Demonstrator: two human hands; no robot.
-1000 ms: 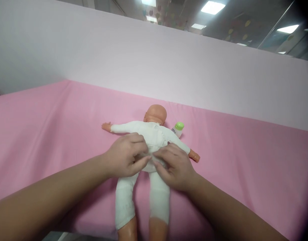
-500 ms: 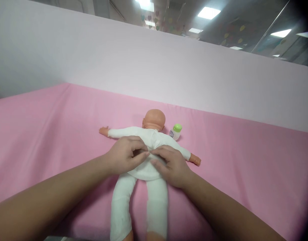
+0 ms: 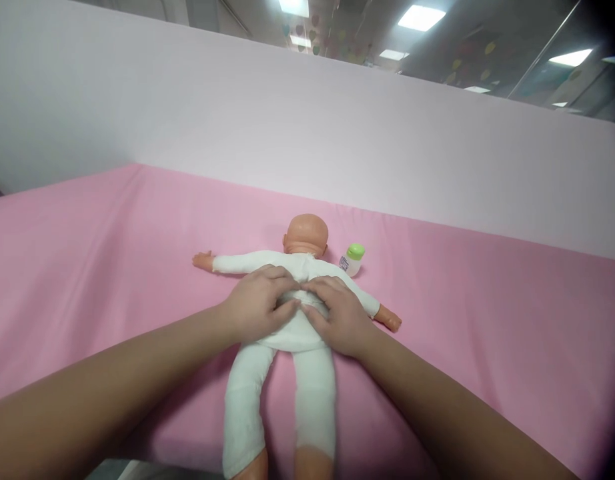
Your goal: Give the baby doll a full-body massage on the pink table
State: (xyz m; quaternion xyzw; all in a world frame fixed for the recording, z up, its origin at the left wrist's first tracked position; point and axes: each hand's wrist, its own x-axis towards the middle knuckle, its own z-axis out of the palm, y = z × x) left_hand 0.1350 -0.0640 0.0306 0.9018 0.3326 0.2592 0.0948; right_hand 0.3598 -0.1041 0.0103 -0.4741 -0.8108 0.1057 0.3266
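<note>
A baby doll [image 3: 300, 337] with a white cloth body lies face down, head away from me and arms spread. Its bare, smooth head [image 3: 306, 233] shows from behind. On the left side of the doll's back rests my left hand [image 3: 262, 301], fingers slightly bent and thumb held apart. My right hand [image 3: 340, 313] lies on the right side of the back in the same way, open. The fingertips and thumb tips of both hands come close together over the spine. Part of the doll's torso is hidden beneath them.
A small clear bottle [image 3: 352, 260] with a green cap stands right of the doll's head. Pink cloth [image 3: 437, 287] covers the surface under the doll. Behind it rises a pale wall [image 3: 287, 127], with glass and ceiling lights above.
Both hands have moved slightly up the doll's back, toward its head. The fingers lie flatter against the cloth, and the thumbs have shifted up as well.
</note>
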